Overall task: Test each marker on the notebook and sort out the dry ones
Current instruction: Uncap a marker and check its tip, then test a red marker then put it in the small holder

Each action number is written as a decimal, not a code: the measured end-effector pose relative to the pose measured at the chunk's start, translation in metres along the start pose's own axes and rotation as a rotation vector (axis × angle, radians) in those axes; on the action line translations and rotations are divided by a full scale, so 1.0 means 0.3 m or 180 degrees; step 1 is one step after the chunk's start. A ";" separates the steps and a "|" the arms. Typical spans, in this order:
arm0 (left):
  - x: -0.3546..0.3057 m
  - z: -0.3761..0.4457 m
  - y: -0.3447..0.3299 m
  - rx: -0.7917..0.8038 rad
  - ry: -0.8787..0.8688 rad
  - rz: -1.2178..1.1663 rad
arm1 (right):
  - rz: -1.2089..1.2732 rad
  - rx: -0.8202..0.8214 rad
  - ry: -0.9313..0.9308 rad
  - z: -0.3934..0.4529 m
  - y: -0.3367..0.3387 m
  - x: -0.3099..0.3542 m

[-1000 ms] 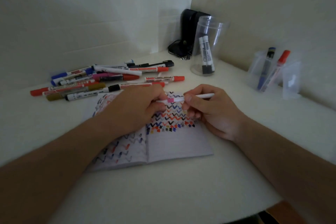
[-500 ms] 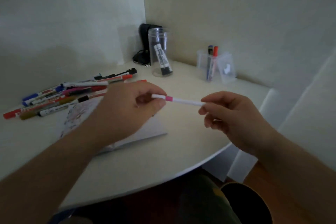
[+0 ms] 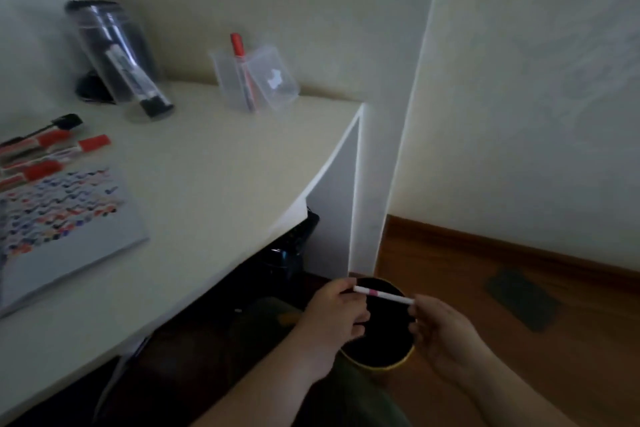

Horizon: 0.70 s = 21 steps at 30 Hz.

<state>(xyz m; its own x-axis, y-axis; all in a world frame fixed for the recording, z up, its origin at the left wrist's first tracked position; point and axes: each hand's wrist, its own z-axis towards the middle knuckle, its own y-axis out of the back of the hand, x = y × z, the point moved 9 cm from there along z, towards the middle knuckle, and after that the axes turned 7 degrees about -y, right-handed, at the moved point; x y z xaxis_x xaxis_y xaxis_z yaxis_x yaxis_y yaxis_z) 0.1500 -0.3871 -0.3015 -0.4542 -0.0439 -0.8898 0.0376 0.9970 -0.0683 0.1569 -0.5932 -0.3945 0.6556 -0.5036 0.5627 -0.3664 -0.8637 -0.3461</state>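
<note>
Marker first: the thin white pen with a pink band [image 3: 382,295] now hangs over the round yellow-rimmed bin [image 3: 403,359] on the floor, pinched at one end by the left hand [image 3: 337,317] and at the other by the right hand [image 3: 446,333]. A second ago it was above the scribbled open notebook [image 3: 62,218] on the white desk [image 3: 214,184], so it probably tested dry. Farther back lie red-capped markers [image 3: 52,149], a clear jar [image 3: 114,52] and a clear plastic holder [image 3: 256,78].

Notebook [image 3: 65,218] and red markers [image 3: 45,149] (blurred) cut off at left.
</note>
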 end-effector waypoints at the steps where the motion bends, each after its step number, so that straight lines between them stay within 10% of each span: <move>1: 0.042 0.024 -0.004 -0.0062 0.0207 -0.0070 | -0.0028 -0.0226 -0.0096 0.060 0.060 -0.043; 15: 0.061 0.199 -0.020 0.0135 -0.0030 0.1664 | -0.1132 -0.0661 -0.0443 0.366 0.139 -0.169; 21: -0.258 0.007 -0.007 0.0319 -0.1019 0.1958 | -0.0945 -0.0735 -0.0108 0.322 0.088 0.002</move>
<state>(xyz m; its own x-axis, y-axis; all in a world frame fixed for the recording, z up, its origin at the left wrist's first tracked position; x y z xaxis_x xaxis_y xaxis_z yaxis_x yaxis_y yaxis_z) 0.1868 -0.3859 -0.2335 -0.0399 0.4943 -0.8684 0.2927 0.8367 0.4628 0.2113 -0.6142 -0.4758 0.7758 -0.2331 0.5864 -0.2939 -0.9558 0.0089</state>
